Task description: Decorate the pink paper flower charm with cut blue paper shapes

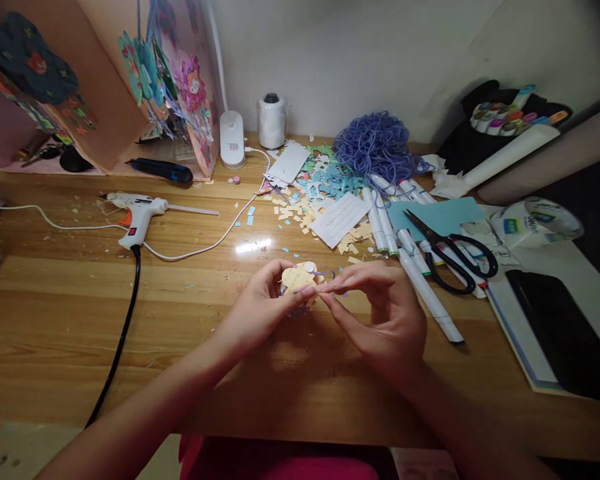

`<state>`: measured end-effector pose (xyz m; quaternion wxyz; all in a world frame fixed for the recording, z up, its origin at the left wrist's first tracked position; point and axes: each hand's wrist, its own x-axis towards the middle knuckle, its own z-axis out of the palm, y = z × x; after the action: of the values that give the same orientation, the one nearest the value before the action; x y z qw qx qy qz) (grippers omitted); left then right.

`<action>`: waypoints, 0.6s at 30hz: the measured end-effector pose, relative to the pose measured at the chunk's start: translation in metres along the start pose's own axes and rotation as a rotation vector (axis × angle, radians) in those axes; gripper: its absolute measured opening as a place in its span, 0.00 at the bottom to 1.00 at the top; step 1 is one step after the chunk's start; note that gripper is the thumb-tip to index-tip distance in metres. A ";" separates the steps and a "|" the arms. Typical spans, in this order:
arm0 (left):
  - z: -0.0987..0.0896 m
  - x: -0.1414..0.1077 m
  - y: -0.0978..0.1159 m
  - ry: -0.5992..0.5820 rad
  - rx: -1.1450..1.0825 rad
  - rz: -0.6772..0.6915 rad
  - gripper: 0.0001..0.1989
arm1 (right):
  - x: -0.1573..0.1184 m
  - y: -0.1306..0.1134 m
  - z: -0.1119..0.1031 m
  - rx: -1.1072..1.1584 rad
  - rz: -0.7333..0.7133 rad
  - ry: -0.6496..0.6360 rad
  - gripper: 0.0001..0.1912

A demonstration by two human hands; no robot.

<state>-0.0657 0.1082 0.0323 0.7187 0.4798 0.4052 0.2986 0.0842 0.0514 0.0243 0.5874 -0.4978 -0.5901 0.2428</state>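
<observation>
Above the middle of the table, my left hand (257,300) grips a small pale-yellow paper craft piece (296,277) between thumb and fingers. A round white spot and a short loop of purple yarn (325,273) show at its upper right edge. My right hand (385,307) is pinched closed at the piece's right side, its fingertips close to my left thumb. What lies between those fingertips is too small to make out. Bits of paler and purple paper hang below the piece, partly hidden by my left thumb.
A glue gun (143,213) with its cable lies left. Paper scraps (325,180), a purple yarn heap (375,147) and a white thread spool (273,120) are at the back. Markers (430,293), black scissors (453,257), a tape roll (537,223) and a phone (565,333) lie right.
</observation>
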 end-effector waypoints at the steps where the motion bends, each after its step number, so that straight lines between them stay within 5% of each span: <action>1: 0.000 0.000 0.001 -0.004 -0.012 -0.008 0.13 | 0.000 0.001 0.000 -0.034 -0.035 -0.001 0.17; 18: 0.001 -0.002 0.005 -0.052 -0.025 -0.090 0.14 | -0.002 0.006 -0.003 -0.169 -0.134 -0.016 0.21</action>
<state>-0.0663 0.1081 0.0373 0.7475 0.4597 0.4039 0.2584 0.0882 0.0512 0.0184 0.5536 -0.5030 -0.6451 0.1562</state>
